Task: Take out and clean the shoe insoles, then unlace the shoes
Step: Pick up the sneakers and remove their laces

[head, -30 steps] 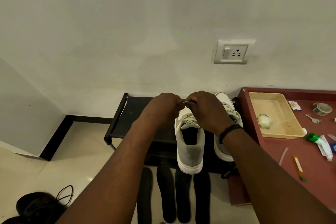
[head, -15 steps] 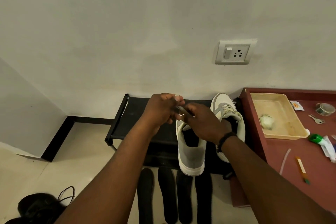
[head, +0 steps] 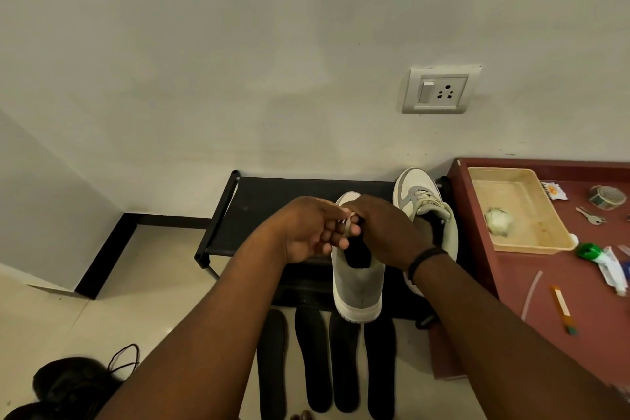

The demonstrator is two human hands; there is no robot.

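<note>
Two grey-and-white sneakers stand on a black shoe rack (head: 259,215). The near sneaker (head: 358,286) has its heel toward me. Over its tongue, my left hand (head: 306,232) and my right hand (head: 385,232) meet, and both pinch a pale shoelace (head: 347,225) between their fingertips. My hands hide the front of this shoe. The second sneaker (head: 422,201) stands to the right, still laced, partly behind my right wrist. Several dark insoles (head: 313,358) lie side by side on the floor below the rack.
A maroon table (head: 531,310) on the right carries a beige tray (head: 531,242) with a crumpled white wad, keys, tape, a green-capped tube and small bits. Black shoes with a loose lace (head: 68,382) lie on the floor at lower left. A wall socket (head: 439,90) is above.
My left hand has dropped lower and turned palm inward while both hands keep working the lace over the near sneaker. The right hand has shifted slightly left, uncovering more of the second sneaker.
</note>
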